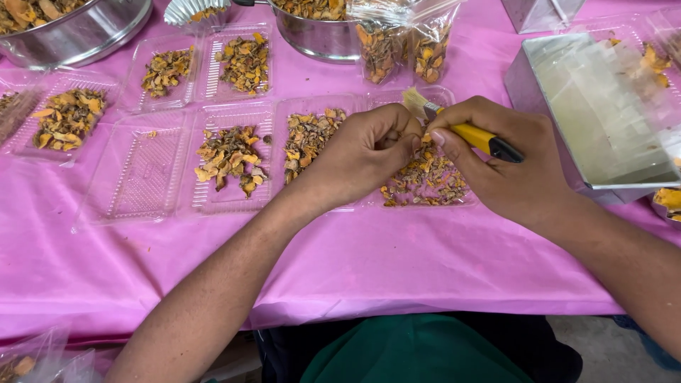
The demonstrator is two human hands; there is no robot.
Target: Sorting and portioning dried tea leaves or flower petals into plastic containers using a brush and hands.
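Observation:
My right hand (pixel 507 163) grips a small paintbrush (pixel 454 128) with a yellow and black handle, its pale bristles pointing up and left. My left hand (pixel 362 152) is closed right beside the bristles, its fingertips pinched on a small piece that I cannot make out. Both hands hover over a clear plastic tray (pixel 454 202) that holds orange and brown dried pieces (pixel 425 181).
Several clear trays with dried pieces (pixel 227 152) lie on the pink tablecloth (pixel 369 262); one tray (pixel 138 174) is almost empty. Metal bowls (pixel 78 35) stand at the back, with filled plastic bags (pixel 404 46) nearby. A metal box (pixel 603 106) sits at right.

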